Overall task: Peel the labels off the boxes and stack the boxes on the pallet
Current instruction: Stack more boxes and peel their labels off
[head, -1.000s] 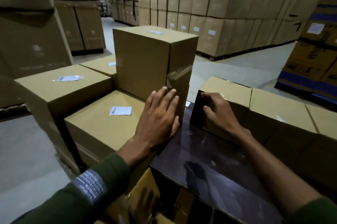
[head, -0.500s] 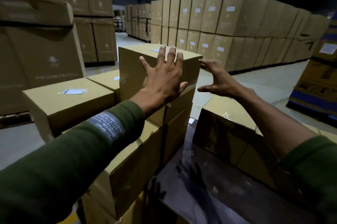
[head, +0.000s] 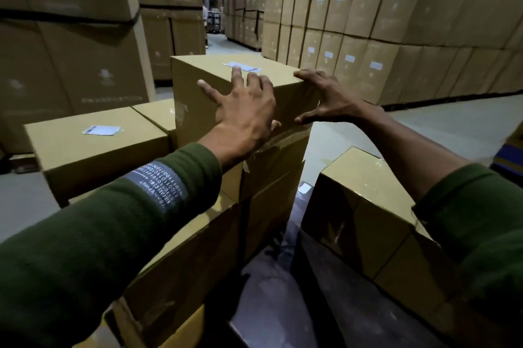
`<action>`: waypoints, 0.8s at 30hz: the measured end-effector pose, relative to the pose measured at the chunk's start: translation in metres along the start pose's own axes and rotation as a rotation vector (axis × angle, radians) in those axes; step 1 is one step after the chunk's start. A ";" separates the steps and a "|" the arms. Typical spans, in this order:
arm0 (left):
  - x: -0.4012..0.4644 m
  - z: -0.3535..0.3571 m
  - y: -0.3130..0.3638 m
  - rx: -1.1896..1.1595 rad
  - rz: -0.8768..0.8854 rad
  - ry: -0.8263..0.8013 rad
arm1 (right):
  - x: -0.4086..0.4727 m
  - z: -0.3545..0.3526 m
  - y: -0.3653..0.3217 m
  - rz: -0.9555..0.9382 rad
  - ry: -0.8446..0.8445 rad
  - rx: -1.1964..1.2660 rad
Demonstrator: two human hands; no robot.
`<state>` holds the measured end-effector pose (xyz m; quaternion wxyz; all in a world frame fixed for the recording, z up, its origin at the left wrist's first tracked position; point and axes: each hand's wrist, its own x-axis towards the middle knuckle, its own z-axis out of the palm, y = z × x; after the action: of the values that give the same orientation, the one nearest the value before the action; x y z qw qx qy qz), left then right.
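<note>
stacked cartons (head: 396, 25) are seen behind. the top box (head: 195, 93) is set atop the near stack, pressed by the left hand (head: 243, 110), fingers spread flat, and gripped at its right corner by the right hand (head: 334, 98), widely spread. a white label (head: 242, 66) lies on its top.

Surface materials: cardboard, tape, paper, knit cloth

Tall tan matt cardboard box (head: 198, 93) with glossy clear tape seam (head: 278, 146); smooth white paper label (head: 242, 66) on top; dark green soft knit cloth sleeve (head: 85, 234); grey smooth concrete floor (head: 438, 127).

Tan boxes (head: 198, 93); white label (head: 242, 66); green sleeves (head: 99, 234).
</note>
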<state>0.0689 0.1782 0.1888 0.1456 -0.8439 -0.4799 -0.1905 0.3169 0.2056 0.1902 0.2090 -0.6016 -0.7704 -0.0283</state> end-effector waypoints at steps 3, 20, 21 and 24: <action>0.000 0.002 0.003 -0.020 -0.014 -0.001 | 0.011 0.004 0.007 -0.043 0.007 0.007; 0.006 0.006 0.012 0.004 -0.004 0.171 | 0.004 0.011 0.010 -0.087 0.237 0.068; 0.004 0.005 0.011 -0.004 0.000 0.182 | 0.000 0.009 0.007 -0.085 0.258 0.059; -0.003 -0.002 0.010 -0.027 0.013 0.225 | -0.015 -0.005 -0.006 -0.085 0.318 0.029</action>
<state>0.0755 0.1703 0.1887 0.1884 -0.8223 -0.4522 -0.2895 0.3153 0.1887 0.1906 0.3357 -0.5533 -0.7527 -0.1208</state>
